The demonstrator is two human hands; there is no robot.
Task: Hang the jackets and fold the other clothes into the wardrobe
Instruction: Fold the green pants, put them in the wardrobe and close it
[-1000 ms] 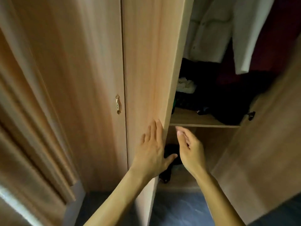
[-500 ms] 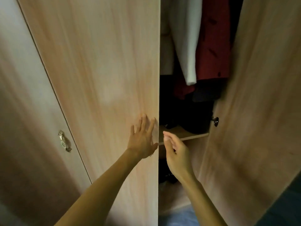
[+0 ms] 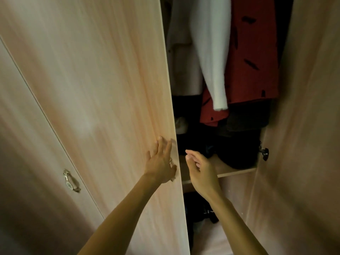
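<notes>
the left hand (image 3: 161,165) lies flat, fingers straight, against the front of the left wardrobe door (image 3: 103,100) near its free edge. the right hand (image 3: 199,169) hovers in the gap between the doors, fingers loosely bent, holding nothing. inside, a white jacket (image 3: 211,52) and a red jacket (image 3: 255,57) hang above dark folded clothes (image 3: 237,150) on a shelf (image 3: 235,172). the right door (image 3: 309,126) stands ajar.
</notes>
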